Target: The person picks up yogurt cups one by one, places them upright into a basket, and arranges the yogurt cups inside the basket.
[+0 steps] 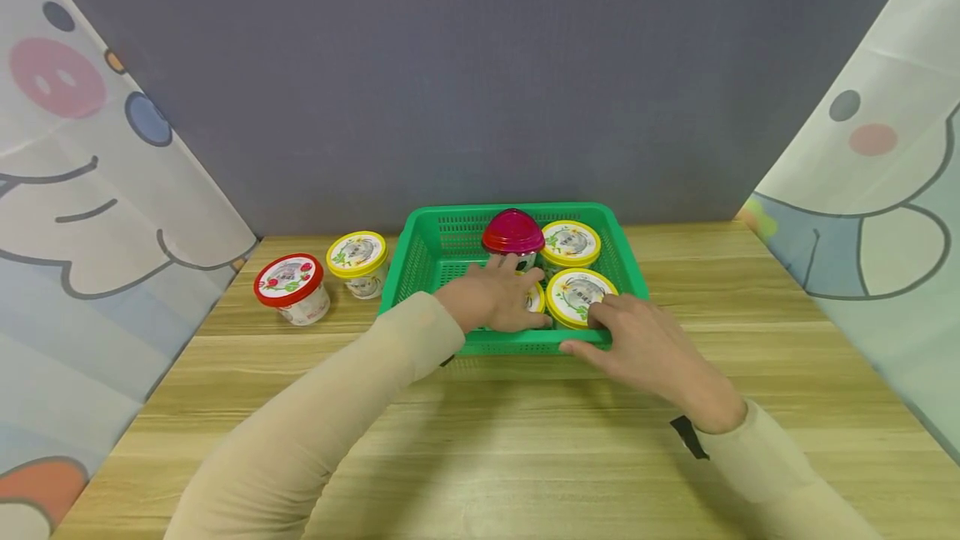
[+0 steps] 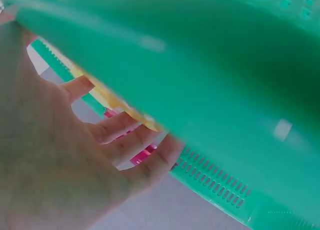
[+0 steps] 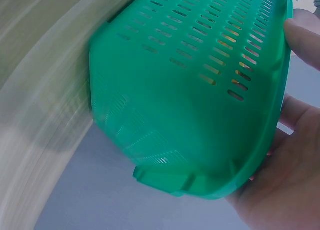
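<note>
A green plastic basket point(image 1: 630, 261) holds several lidded tubs. My left hand point(image 1: 495, 297) reaches over the front rim with fingers spread, resting over a yellow-lidded tub point(image 1: 536, 298) that it mostly hides. At the front right, my right hand point(image 1: 648, 348) grips the basket's rim, thumb outside and fingers inside. Those fingers overlap the edge of another yellow-lidded tub point(image 1: 576, 297). Behind it stands a third yellow-lidded tub point(image 1: 570, 242), beside a container with a magenta domed lid point(image 1: 513, 232). In the right wrist view the thumb point(image 3: 304, 39) lies against the rim.
On the wooden table point(image 1: 480, 473), left of the basket, stand a red-lidded tub point(image 1: 291, 283) and a yellow-lidded tub point(image 1: 357, 259). A grey wall point(image 1: 480, 90) rises close behind the basket. Printed cartoon curtains point(image 1: 885, 190) flank both sides.
</note>
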`<state>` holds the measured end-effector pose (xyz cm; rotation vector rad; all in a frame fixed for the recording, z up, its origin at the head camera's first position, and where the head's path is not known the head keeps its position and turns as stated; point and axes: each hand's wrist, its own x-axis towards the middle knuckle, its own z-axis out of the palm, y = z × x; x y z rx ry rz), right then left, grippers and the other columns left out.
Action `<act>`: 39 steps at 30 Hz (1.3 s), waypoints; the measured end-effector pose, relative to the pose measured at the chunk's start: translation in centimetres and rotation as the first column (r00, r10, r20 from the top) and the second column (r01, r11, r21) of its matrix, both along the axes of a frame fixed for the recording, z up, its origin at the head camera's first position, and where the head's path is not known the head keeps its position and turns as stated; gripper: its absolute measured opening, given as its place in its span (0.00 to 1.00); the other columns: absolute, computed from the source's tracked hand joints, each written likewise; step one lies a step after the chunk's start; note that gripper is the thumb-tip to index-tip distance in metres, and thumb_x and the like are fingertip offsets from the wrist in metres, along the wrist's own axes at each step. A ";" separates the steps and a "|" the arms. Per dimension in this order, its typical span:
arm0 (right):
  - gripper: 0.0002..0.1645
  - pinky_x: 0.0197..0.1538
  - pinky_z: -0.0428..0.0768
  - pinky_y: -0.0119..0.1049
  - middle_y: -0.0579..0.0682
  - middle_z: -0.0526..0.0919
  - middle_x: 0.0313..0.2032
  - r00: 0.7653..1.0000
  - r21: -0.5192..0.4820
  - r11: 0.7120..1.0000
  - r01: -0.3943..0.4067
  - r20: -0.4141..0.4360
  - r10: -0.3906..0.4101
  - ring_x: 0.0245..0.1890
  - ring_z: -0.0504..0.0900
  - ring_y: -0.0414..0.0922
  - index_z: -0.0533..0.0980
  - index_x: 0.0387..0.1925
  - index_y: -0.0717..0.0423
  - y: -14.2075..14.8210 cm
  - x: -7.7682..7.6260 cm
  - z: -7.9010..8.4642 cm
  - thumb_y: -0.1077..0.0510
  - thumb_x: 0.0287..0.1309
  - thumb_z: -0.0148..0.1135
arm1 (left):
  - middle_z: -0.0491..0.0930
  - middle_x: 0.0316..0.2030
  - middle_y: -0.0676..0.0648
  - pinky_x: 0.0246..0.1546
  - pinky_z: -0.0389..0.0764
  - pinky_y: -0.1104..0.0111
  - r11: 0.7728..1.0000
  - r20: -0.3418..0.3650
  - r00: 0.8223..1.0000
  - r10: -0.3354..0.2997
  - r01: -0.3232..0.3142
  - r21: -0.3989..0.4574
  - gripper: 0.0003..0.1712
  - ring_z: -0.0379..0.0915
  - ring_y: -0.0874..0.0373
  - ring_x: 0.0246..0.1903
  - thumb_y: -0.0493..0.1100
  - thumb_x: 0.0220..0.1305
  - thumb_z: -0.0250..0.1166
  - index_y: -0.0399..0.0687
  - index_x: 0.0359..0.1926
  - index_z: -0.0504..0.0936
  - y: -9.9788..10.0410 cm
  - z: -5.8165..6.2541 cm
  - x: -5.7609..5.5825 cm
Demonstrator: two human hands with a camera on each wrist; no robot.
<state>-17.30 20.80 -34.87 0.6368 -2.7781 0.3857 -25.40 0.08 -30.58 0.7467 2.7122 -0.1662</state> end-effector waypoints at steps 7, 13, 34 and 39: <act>0.24 0.27 0.70 0.35 0.40 0.73 0.25 1.000 0.000 1.000 -0.001 -0.010 0.001 0.26 0.69 0.40 0.76 0.26 0.49 0.1 0.0 -0.1 0.35 0.56 0.72 | 0.51 0.77 0.43 0.71 0.52 0.40 0.999 -0.020 1.000 -0.001 0.001 0.041 0.48 0.44 0.40 0.77 0.78 0.67 0.48 0.69 0.81 0.50 -0.7 0.6 0.1; 0.24 0.28 0.71 0.36 0.40 0.73 0.26 1.000 0.000 1.000 -0.004 -0.007 0.004 0.26 0.69 0.40 0.76 0.26 0.49 0.1 0.0 -0.1 0.35 0.56 0.72 | 0.49 0.79 0.43 0.72 0.46 0.40 0.998 -0.029 0.999 -0.015 0.017 0.064 0.50 0.41 0.40 0.77 0.80 0.65 0.48 0.69 0.81 0.49 -1.3 0.7 0.4; 0.24 0.28 0.71 0.37 0.40 0.74 0.26 0.999 0.007 1.000 -0.012 -0.051 0.012 0.26 0.70 0.40 0.75 0.25 0.48 0.1 -0.2 -0.3 0.35 0.55 0.72 | 0.31 0.81 0.43 0.73 0.25 0.45 0.995 -0.138 0.990 0.027 -0.013 0.100 0.52 0.22 0.40 0.78 0.83 0.66 0.39 0.68 0.82 0.39 -5.8 1.8 0.5; 0.24 0.27 0.71 0.36 0.40 0.74 0.26 0.998 0.007 1.000 -0.013 -0.058 0.013 0.26 0.70 0.40 0.76 0.25 0.48 0.0 -0.1 -0.3 0.35 0.54 0.72 | 0.32 0.81 0.42 0.73 0.27 0.44 0.996 -0.183 0.982 0.042 -0.026 0.089 0.51 0.22 0.40 0.78 0.83 0.66 0.36 0.67 0.82 0.39 -7.0 1.7 0.1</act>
